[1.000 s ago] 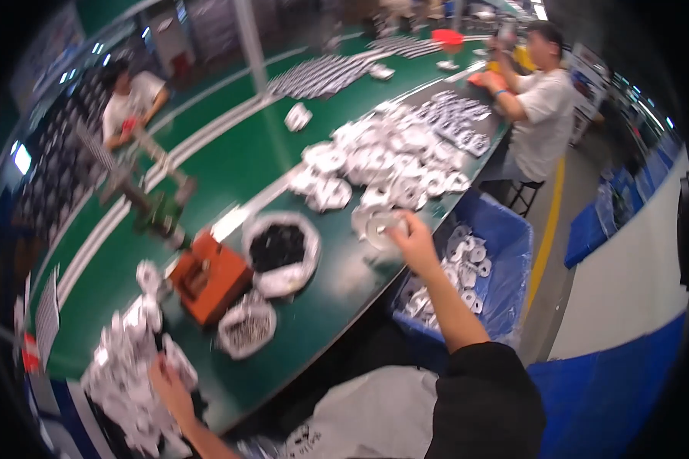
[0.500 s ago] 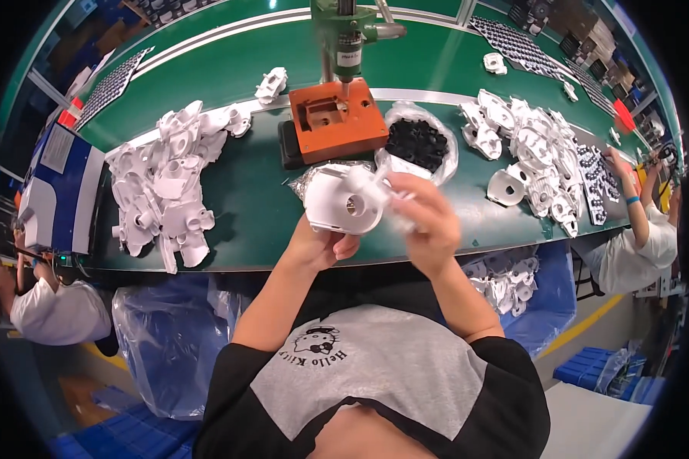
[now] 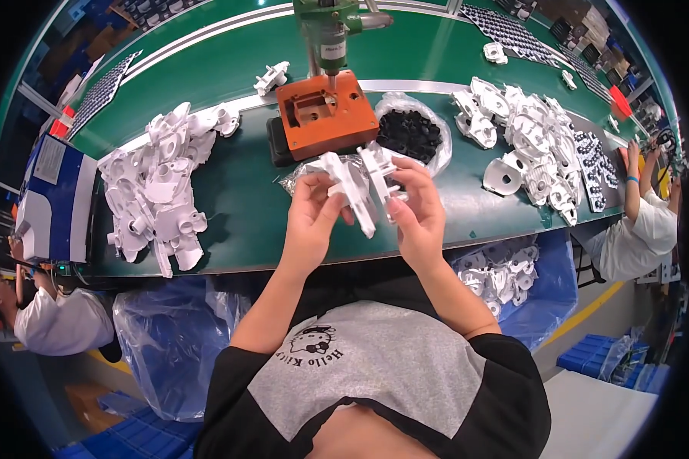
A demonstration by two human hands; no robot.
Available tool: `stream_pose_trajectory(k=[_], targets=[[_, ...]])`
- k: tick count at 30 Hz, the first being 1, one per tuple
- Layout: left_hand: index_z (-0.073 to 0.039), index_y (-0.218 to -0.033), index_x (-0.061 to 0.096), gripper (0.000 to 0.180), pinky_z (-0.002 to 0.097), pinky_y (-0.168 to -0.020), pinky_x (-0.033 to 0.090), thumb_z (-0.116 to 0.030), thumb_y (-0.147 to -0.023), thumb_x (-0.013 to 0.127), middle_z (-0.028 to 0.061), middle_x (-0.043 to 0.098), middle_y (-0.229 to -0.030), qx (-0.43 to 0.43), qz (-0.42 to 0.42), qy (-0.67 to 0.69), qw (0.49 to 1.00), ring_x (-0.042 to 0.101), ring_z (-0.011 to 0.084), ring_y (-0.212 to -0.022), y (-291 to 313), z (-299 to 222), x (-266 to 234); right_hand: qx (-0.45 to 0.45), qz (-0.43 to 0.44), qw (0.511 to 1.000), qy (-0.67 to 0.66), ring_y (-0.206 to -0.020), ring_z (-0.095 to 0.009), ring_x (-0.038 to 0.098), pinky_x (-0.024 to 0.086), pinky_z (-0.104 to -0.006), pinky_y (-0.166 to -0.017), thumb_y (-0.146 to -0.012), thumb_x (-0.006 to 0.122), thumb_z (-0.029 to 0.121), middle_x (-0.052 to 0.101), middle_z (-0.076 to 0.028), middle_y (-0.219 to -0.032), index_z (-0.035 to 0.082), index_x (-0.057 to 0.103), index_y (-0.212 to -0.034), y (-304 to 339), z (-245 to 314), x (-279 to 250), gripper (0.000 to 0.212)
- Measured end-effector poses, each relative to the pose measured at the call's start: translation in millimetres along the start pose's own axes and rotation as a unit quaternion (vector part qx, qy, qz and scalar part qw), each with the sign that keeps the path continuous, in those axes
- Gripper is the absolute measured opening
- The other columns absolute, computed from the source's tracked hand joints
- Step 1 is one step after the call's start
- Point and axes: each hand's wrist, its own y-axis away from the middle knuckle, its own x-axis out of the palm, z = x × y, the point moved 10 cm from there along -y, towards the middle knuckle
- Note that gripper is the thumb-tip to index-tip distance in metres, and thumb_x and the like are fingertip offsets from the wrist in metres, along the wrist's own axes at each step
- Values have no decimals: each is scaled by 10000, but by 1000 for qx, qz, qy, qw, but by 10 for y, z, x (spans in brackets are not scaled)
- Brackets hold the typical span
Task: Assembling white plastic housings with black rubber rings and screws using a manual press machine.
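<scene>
Above green belt (image 3: 230,191), 2 hands (image 3: 308,218) (image 3: 417,214) grip angular white plastic part (image 3: 357,180).

The single view comes from a head-worn fisheye camera, looking steeply down over the wearer's chest onto the green workbench (image 3: 230,191). It faces forward across the bench toward the orange fixture block (image 3: 325,113) under the green press (image 3: 329,27), which sit near the top centre. The left hand (image 3: 308,222) and right hand (image 3: 417,210) are close, mid-frame (forearms rising from below). Straight bench edges bow toward the dark circular rim, where co-workers appear small at both sides.
</scene>
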Motion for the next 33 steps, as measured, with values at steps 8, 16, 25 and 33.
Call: stream_pose_trajectory(k=[8, 16, 25, 33], targets=[[28, -1101, 486, 210, 247, -730, 480, -63, -919, 534, 72, 574, -958, 69, 2, -156, 985, 566, 107, -838, 106, -109, -6, 155, 65, 983, -76, -1041, -134, 527, 467, -267, -800, -874, 599, 78, 512, -97, -1209, 15, 411, -1299, 160, -330, 214, 469], [21, -1096, 503, 198, 248, -737, 484, -66, -921, 531, 64, 585, -947, 73, 0, -205, 976, 579, 114, -834, 112, -95, -39, 182, 96, 976, -70, -1056, -151, 524, 469, -277, -810, -877, 581, 84, 494, -78, -1198, 22, 381, -1326, 220, -426, 249, 496], [-58, -1214, 335, 375, 249, -782, 471, -87, -910, 552, 106, 581, -1055, -94, -19, 164, 982, 571, 145, -911, 82, 317, -8, 92, 19, 981, 170, -1107, -234, 409, 371, -350, -938, -704, 738, 147, 341, -139, -1195, 46, 282, -1257, 6, -481, -27, 724], [3, -932, 545, 134, 259, -694, 481, -46, -845, 634, 69, 641, -841, 84, -42, -305, 948, 602, 101, -770, -255, -196, -338, -7, 93, 938, 333, -1151, -235, 452, 331, -384, -975, -795, 650, 191, 496, -102, -1212, 36, 362, -1301, -403, -268, -212, 603]])
